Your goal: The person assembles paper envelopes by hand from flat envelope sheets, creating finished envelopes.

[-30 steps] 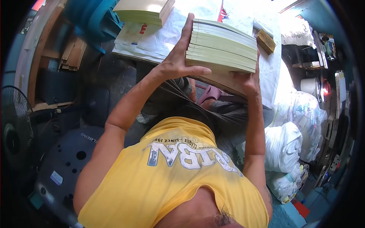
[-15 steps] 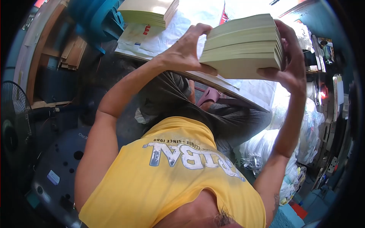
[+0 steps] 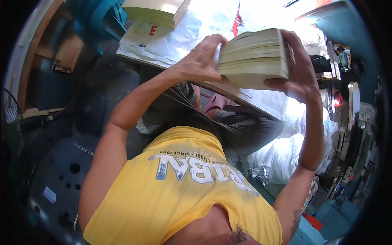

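A thick stack of paper sections (image 3: 252, 57), pale cream and slightly fanned into layers, is held up at the table's near edge. My left hand (image 3: 204, 59) is closed on its left end, thumb along the lower edge. On the opposite end, my right hand (image 3: 303, 75) grips the stack, with the thumb at the bottom corner and the fingers behind. Another stack of pale paper (image 3: 157, 11) lies farther back on the left of the table, on a white wrapping sheet (image 3: 167, 38) with red print.
The white-covered table (image 3: 265, 102) spans the front. A teal plastic chair (image 3: 107, 20) stands at its left. Clear plastic bags (image 3: 277, 157) sit low on the right. A dark perforated chair (image 3: 61, 183) and a fan (image 3: 12, 114) are on the left.
The stack has come down slightly and tilted, with both hands still gripping its ends. The whole view has shifted a little to the left.
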`<action>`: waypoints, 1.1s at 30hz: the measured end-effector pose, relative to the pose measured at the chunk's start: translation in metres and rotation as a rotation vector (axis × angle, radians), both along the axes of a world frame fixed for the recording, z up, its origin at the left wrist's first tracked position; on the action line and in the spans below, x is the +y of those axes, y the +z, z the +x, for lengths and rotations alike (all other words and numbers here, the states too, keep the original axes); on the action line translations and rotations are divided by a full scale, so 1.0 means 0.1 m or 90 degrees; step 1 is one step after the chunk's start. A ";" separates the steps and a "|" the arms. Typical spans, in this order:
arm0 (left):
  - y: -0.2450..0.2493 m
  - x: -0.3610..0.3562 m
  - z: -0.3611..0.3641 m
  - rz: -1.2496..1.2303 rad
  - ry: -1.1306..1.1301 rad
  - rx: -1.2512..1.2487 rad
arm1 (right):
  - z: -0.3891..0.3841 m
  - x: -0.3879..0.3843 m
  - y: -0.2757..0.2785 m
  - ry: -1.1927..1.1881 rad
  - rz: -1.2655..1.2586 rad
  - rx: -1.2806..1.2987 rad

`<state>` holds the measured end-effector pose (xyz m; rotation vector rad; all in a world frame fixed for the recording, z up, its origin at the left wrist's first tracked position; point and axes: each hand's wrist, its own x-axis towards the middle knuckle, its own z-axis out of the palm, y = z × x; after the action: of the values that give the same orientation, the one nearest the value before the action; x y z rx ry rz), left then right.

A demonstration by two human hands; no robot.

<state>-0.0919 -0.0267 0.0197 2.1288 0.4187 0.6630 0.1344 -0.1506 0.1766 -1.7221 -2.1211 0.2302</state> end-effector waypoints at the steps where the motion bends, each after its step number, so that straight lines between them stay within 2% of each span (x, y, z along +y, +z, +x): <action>1: 0.10 0.07 -0.10 -0.055 -0.029 -0.055 | 0.07 -0.02 -0.02 -0.013 0.016 0.096; 2: 0.12 0.10 -0.14 -0.024 -0.026 -0.207 | 0.16 -0.07 -0.09 -0.029 0.033 0.190; 3: 0.32 0.12 -0.24 -0.032 -0.030 -0.248 | 0.26 -0.13 -0.18 -0.046 0.051 0.283; 4: 0.56 0.08 -0.32 0.002 -0.028 -0.234 | 0.36 -0.16 -0.35 -0.018 0.079 0.329; 5: 0.70 0.05 -0.38 0.038 -0.024 -0.218 | 0.31 -0.21 -0.44 -0.053 0.043 0.425; 7: 0.65 0.08 -0.38 0.049 -0.039 -0.164 | 0.34 -0.26 -0.77 -0.070 0.028 0.383; 9: 0.47 0.10 -0.34 0.049 -0.040 -0.134 | 0.29 -0.28 -1.12 -0.063 0.017 0.450; 10: 0.27 0.10 -0.30 0.041 -0.036 -0.134 | 0.33 -0.31 -1.33 -0.076 0.016 0.389; 11: 0.23 0.08 -0.28 0.031 -0.031 -0.132 | 0.32 -0.32 -1.35 -0.098 -0.026 0.405; 16: 0.24 0.11 -0.28 0.043 -0.038 -0.084 | 0.09 -0.45 -0.90 -0.063 0.227 0.098; 19: 0.21 0.11 -0.30 0.036 -0.044 -0.083 | -0.26 -0.44 -0.74 -0.014 0.067 -0.153; 33: 0.02 0.08 -0.29 -0.012 -0.049 -0.156 | -0.23 -0.33 -0.69 -0.027 0.051 -0.198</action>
<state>-0.1205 -0.0188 0.0216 2.0049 0.2074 0.8587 0.1117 -0.1836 0.1080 -1.8522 -2.2678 -0.1426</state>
